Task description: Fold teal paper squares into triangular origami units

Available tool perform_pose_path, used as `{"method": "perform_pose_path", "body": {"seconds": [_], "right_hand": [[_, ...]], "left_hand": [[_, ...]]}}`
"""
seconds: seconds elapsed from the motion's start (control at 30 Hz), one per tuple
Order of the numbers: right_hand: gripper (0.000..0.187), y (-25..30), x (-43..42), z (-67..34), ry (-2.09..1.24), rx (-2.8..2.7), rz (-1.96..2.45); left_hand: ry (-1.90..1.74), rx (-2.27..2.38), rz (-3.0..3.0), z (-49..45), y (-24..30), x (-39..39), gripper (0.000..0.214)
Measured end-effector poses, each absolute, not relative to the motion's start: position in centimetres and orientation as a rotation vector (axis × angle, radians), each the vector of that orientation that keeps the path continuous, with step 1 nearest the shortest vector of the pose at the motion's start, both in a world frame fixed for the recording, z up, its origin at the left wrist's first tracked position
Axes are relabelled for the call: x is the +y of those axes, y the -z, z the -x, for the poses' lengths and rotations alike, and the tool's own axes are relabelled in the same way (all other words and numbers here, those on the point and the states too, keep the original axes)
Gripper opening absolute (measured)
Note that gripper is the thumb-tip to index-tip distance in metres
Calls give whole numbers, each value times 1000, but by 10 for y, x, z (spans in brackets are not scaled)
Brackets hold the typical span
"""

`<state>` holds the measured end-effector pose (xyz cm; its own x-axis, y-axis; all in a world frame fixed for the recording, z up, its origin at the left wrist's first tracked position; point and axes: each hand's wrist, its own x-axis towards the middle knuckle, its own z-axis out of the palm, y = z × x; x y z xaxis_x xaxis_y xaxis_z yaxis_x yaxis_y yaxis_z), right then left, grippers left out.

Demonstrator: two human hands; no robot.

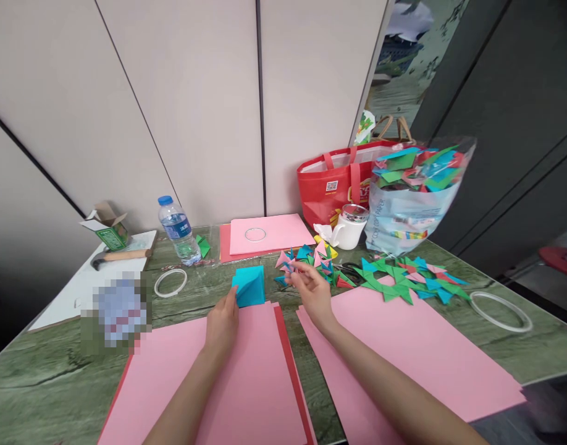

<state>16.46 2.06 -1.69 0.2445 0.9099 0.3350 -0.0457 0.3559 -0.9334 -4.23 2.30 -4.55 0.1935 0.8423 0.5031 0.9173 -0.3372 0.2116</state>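
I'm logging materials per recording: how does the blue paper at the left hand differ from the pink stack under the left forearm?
The blue paper is small; the pink stack is much larger. The blue paper shows a slanting crease or flap, while the pink stack's top looks flat. The pink stack has red showing along its edges; the blue paper shows none. Both are paper.

Folded paper sheet [256, 279]: bright blue. Near left paper stack [260, 377]: pink over red. Near right paper stack [422, 346]: pink. Origami triangles [393, 292], right: green, blue, pink, red. Tabletop [42, 402]: green, dark-veined. Tote bag [315, 196]: red.
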Motion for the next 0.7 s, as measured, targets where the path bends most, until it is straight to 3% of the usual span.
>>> {"method": "perform_pose_path", "body": {"seconds": [0.2,0.33,0.5,0.7], "right_hand": [[36,17,22,-166,-683,-1056,919],[33,28,17,-155,-869,-1218,919],[59,34,11,-147,-1110,-1393,937],[35,34,9,-147,-1003,-1467,946]], "left_hand": [[1171,-1605,2184,40,38,20,22],[1388,-1529,2166,37,33,18,20],[1465,-1384,2320,34,31,16,20],[1540,-1259,2556,28,27,14,17]]}}
